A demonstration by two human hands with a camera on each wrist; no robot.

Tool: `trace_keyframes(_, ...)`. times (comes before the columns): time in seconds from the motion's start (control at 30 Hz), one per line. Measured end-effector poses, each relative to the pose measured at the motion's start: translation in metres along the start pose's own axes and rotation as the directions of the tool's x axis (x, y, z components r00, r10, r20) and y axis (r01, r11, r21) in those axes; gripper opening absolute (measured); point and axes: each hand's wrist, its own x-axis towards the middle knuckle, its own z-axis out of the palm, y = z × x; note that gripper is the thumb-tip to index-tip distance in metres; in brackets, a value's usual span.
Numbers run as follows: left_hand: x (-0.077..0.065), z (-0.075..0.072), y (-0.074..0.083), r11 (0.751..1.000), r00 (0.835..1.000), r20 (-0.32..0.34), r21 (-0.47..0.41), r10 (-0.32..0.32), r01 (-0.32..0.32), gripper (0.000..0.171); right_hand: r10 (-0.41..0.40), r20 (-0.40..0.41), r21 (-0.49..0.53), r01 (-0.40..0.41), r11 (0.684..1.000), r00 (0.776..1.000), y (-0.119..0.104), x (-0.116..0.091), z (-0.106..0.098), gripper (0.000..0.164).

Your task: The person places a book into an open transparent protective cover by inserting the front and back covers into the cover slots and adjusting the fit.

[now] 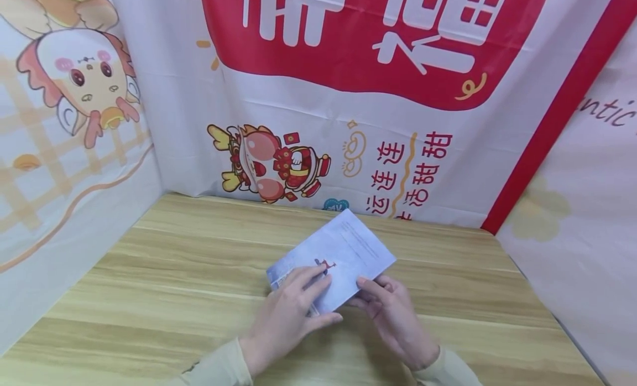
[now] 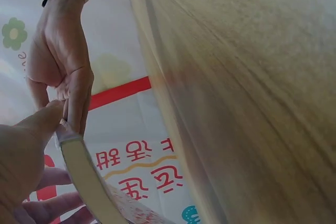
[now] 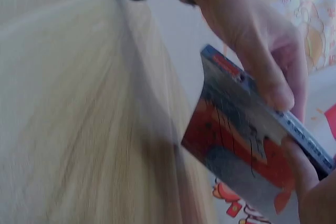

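Observation:
A pale blue book (image 1: 343,253) with a small red figure on its upper cover is held tilted over the table. My right hand (image 1: 398,317) grips its near right edge, thumb on top and fingers underneath. Across the lower left of the cover rests my left hand (image 1: 288,311), its fingers extended and its thumb by the near corner. The right wrist view shows the left thumb against the printed spine of the book (image 3: 231,72), plus a red and grey picture on the underside. Cream page edges of the book (image 2: 86,177) face the left wrist camera.
The wood-grain table (image 1: 174,253) reaches back to a white cloth backdrop (image 1: 184,98) with red lettering and cartoon figures. Printed cloth (image 1: 64,181) also hangs along the left side, and more cloth (image 1: 572,209) hangs along the right.

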Motion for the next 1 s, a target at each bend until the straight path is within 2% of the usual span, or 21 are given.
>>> trace_keyframes(0.13,0.0007,-0.0001,0.0012,0.999,1.0,-0.003,0.029,0.022,-0.022,0.062,-0.018,-0.042,0.034,0.019,0.999,0.999,0.0005,-0.0046,0.0039,0.04)
trace_keyframes(0.27,0.0,-0.0011,0.0024,0.994,0.998,0.011,0.09,0.064,-0.064,0.059,0.007,-0.053,0.018,-0.006,1.0,0.999,0.0008,-0.0059,0.0041,0.043)
trace_keyframes(0.47,-0.0011,-0.0019,0.0037,0.972,0.99,0.031,0.189,0.136,-0.14,0.052,0.021,-0.087,-0.001,-0.021,1.0,0.996,0.002,-0.0057,0.004,0.053)
trace_keyframes(0.7,-0.0001,-0.0044,0.0021,0.929,0.973,0.034,0.292,0.227,-0.227,0.038,0.055,-0.06,0.08,-0.05,0.996,0.997,0.0004,-0.0077,0.005,0.062)
trace_keyframes(0.8,0.0007,-0.0062,0.0019,0.909,0.967,0.03,0.335,0.253,-0.248,0.039,0.072,-0.035,0.133,-0.067,0.989,0.997,-0.0003,-0.0077,0.0053,0.066)
trace_keyframes(0.87,0.0013,-0.0071,0.0018,0.887,0.962,0.029,0.381,0.273,-0.263,0.042,0.075,-0.011,0.157,-0.073,0.985,0.997,-0.0006,-0.0078,0.0054,0.069)
trace_keyframes(1.0,0.0023,-0.0074,0.0012,0.827,0.946,0.009,0.484,0.324,-0.288,0.044,0.07,0.03,0.186,-0.074,0.98,0.997,-0.0012,-0.0082,0.0055,0.069)
